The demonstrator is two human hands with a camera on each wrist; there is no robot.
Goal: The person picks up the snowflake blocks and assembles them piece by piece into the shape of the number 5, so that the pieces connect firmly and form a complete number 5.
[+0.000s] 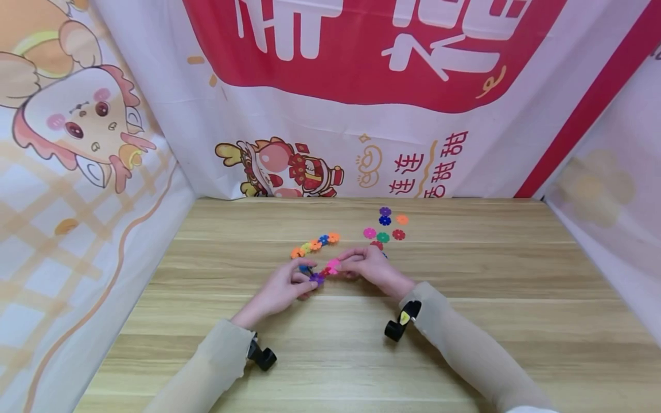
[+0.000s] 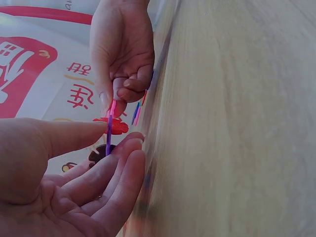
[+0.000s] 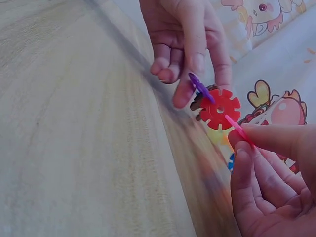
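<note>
My left hand (image 1: 281,287) pinches a purple notched flower disc (image 3: 198,86) between thumb and fingers. A red notched disc (image 3: 211,112) with a round centre hole is slotted onto the purple one, roughly crosswise. My right hand (image 1: 373,268) pinches a pink disc (image 3: 239,131) by its edge, and this disc's far edge meets the rim of the red disc. Behind the purple piece a dark disc (image 2: 98,154) shows, partly hidden by the left fingers. The joined pieces are held up over the wooden table (image 1: 330,355).
Just behind the hands lies a joined row of orange, yellow and blue discs (image 1: 315,245). Several loose discs lie at the back right, among them a green disc (image 1: 383,237) and an orange disc (image 1: 402,219). A printed cloth (image 1: 320,123) stands along the table's back edge.
</note>
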